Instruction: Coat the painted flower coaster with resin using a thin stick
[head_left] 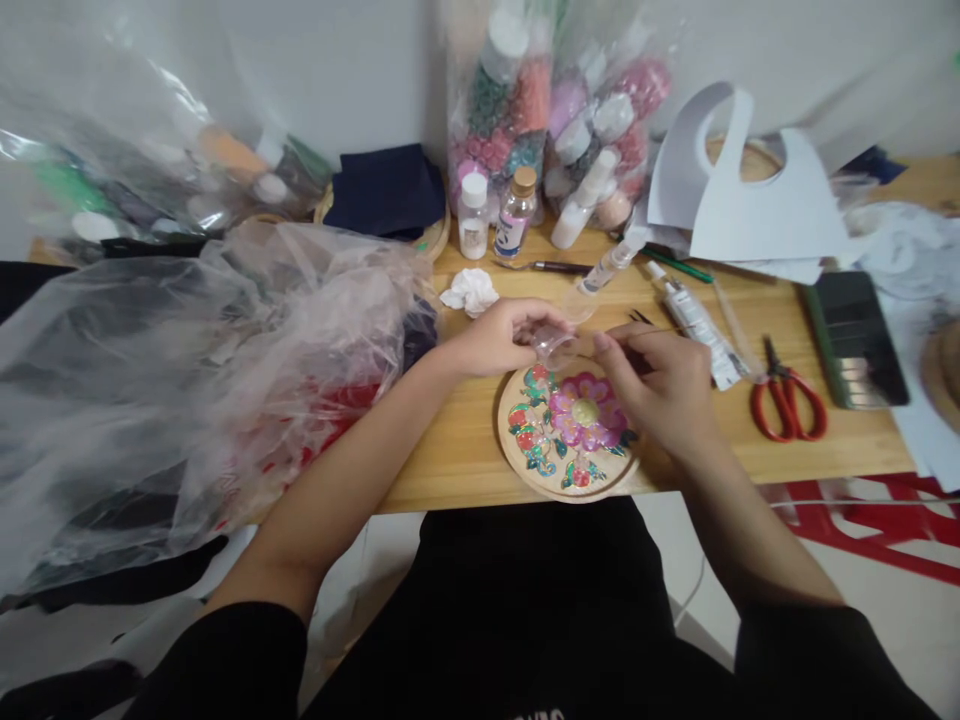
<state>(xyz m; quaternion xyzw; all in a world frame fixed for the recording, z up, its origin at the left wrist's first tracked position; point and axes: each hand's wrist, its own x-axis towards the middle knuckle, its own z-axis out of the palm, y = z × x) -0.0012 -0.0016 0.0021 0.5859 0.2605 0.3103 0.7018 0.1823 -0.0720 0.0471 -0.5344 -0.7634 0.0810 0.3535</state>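
My left hand (pixel 514 335) is closed round a small clear plastic cup (pixel 556 346), tilted above the far edge of a round wooden plate (pixel 574 492). My right hand (pixel 660 380) pinches a thin stick (pixel 675 331). Its near end points toward the cup; whether it touches the cup I cannot tell. Raised on the plate are a pink flower with a yellow centre (pixel 586 412) and small red and green fruit and leaf shapes (pixel 527 438), outlined in gold. Part of the plate's right side is hidden by my right hand.
Behind my hands are a crumpled tissue (pixel 470 291), a white-capped bottle (pixel 473 215), a cork-topped bottle (pixel 514 212) and a spray bottle (pixel 611 262). To the right lie a tube (pixel 697 325), red-handled pliers (pixel 789 400) and a phone (pixel 855 335). Plastic sheeting (pixel 247 330) covers the left.
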